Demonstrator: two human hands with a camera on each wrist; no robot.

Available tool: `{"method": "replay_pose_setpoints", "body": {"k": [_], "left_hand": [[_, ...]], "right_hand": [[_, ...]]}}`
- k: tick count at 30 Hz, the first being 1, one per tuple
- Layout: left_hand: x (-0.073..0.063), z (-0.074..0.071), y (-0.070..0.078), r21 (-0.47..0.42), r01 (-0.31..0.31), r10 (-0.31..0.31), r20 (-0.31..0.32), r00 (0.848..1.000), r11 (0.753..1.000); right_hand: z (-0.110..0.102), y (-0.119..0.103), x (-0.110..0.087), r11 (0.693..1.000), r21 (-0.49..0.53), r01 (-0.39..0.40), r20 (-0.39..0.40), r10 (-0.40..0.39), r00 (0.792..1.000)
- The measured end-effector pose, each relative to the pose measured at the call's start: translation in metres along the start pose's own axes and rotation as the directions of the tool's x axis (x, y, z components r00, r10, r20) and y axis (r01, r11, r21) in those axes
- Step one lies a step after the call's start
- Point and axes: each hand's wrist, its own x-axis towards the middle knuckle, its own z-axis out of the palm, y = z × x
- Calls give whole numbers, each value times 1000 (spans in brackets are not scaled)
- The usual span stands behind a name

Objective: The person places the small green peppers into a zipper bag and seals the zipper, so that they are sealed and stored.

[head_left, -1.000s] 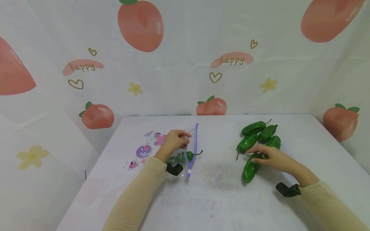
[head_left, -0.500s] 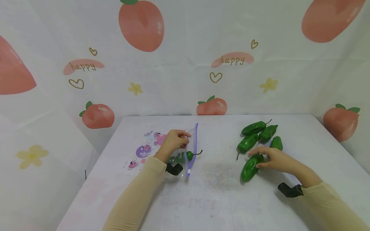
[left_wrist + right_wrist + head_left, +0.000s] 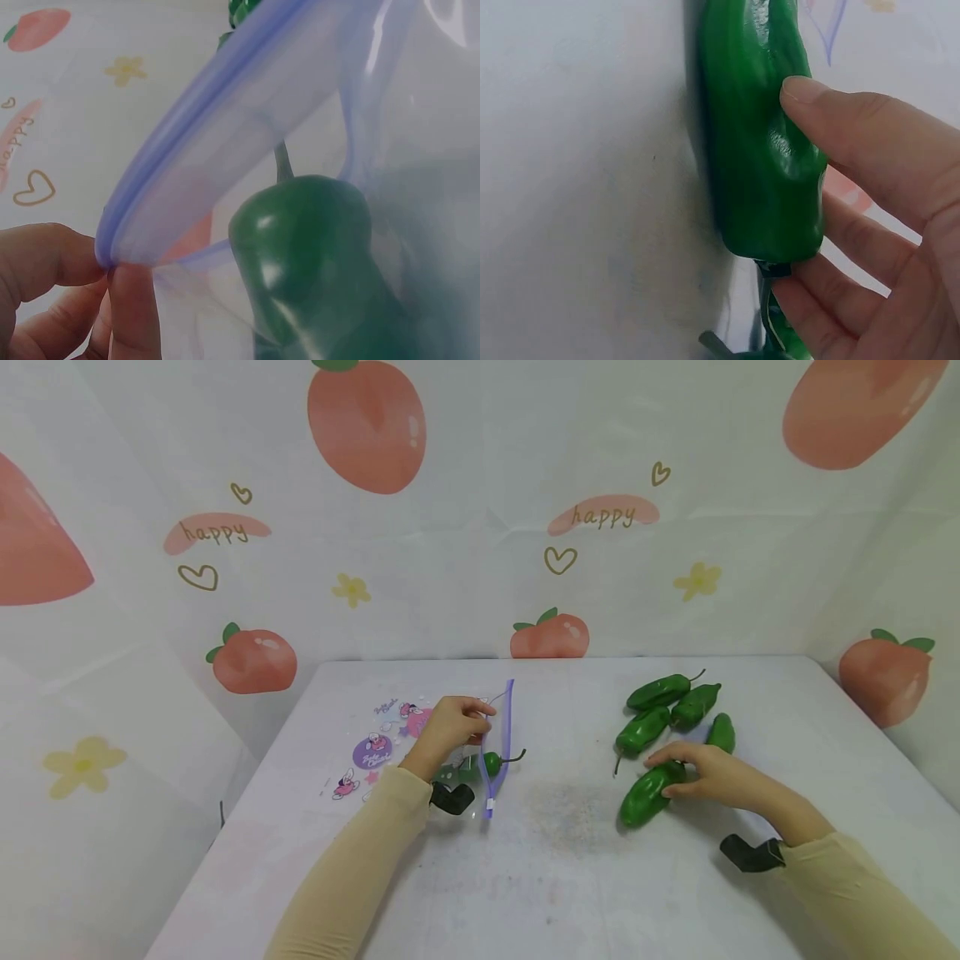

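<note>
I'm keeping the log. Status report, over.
Left hand pinching clear, purple-edged plastic bag open. Right hand holding glossy, elongated green pepper. Possible snag: bagged green pepper poking out.

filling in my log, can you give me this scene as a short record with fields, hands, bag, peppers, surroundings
left hand: pinches the bag's open edge
right hand: holds one green pepper near its stem end
bag: clear, cartoon-printed, purple zip edge, mouth open
bag contents: at least one pepper, stem poking out of the mouth; full count unclear
loose peppers: four visible, beyond the right hand
surface: white table, smudged near the middle
backdrop: white cloth with fruit, flowers, hearts, "happy"
</note>
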Motion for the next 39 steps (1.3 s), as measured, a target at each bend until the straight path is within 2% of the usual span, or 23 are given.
{"method": "replay_pose_setpoints", "body": {"k": [11,30,39], "left_hand": [[-1,1,-1,11,-11,11,-5,1000,1000],[0,1,-1,12,-2,2,-12,1000,1000],[-1,0,0,5,3,-3,-11,1000,1000]], "right_hand": [[8,2,3,998,6,55,-36,-55,998],[12,-1,3,998,50,-38,21,37,999],[11,-1,3,999,37,-29,37,28,999]]}}
